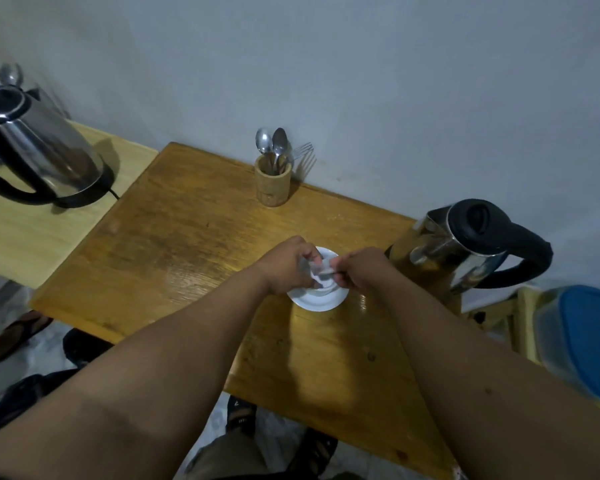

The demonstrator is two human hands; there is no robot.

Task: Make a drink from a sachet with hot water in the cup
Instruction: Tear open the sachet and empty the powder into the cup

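The cup is sitting under the two hands, so most of it is hiding; only a pale blurry bit is showing between the fingers. The saucer (317, 299) is white, and its front rim is peeking out below the hands on the brown wooden desk (194, 244).

The left hand (288, 266) and the right hand (359, 270) are coming together over the saucer. Both are curling shut and pinching the sachet (321, 268), one at each end. The sachet is small, grey and blurry, so any print on it is too hard to read. It is hanging right above the cup, between the two sets of fingertips.

A shiny steel kettle (465, 247) with a black lid and handle is standing just beside the right hand. A second kettle (39, 147) is sitting on its black base on a paler desk (32, 237) far off to the left, cut by the picture edge. A wooden holder (272, 183) with spoons (271, 140) and a fork is standing by the wall. A blue-lidded tub (582, 337) is getting cut off at the right edge.
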